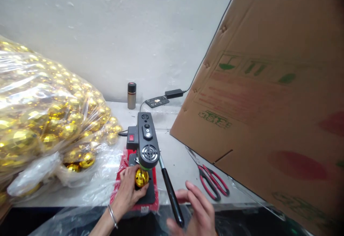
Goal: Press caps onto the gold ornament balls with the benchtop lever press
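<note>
A shiny gold faceted ball [141, 178] sits under the head of a small black press machine [147, 141]. My left hand [128, 189], with a bangle at the wrist, grips the ball between thumb and fingers from the left side. The machine's black lever handle [172, 196] slants down toward me on the right. Around the lower end of that handle, my right hand [197, 207] is spread, thumb on one side and fingers on the other, not closed on it. Whether it touches the handle I cannot tell. Beneath the machine lies red plastic [122, 186].
A clear bag [53, 103] full of gold balls fills the left, its mouth open toward the machine. Red-handled scissors [212, 182] lie to the right below a leaning cardboard box [255, 96]. Toward the wall are a black-capped bottle [131, 96] and a black adapter [174, 93].
</note>
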The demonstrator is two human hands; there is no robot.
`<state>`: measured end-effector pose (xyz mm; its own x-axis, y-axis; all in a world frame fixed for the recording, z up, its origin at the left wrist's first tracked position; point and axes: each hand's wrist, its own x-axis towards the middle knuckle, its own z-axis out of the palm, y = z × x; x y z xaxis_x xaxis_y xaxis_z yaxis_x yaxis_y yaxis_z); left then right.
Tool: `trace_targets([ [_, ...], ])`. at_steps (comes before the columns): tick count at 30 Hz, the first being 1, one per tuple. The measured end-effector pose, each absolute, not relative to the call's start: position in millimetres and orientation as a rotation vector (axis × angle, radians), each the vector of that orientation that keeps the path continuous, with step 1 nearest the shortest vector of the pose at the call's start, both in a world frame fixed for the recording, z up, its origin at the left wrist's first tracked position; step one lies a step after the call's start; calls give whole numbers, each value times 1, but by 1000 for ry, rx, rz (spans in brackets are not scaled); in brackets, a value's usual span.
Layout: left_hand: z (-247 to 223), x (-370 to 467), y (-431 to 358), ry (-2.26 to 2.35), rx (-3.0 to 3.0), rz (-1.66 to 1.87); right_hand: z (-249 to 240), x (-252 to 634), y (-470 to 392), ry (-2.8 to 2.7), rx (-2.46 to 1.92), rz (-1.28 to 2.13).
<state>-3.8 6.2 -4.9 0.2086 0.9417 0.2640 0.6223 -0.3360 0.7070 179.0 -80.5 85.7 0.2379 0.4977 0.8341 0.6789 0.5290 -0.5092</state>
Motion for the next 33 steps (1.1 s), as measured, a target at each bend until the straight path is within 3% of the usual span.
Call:
trace_targets([
  [8, 2, 2, 4, 1486, 2006, 871, 146, 150, -34, -1573, -867, -219],
  [15, -5, 7, 4, 1501, 2040, 945, 112, 128, -18, -1325, -829, -421],
  [33, -11, 9, 3, 1498, 2028, 996, 85, 134, -28, -1363, -939, -372],
])
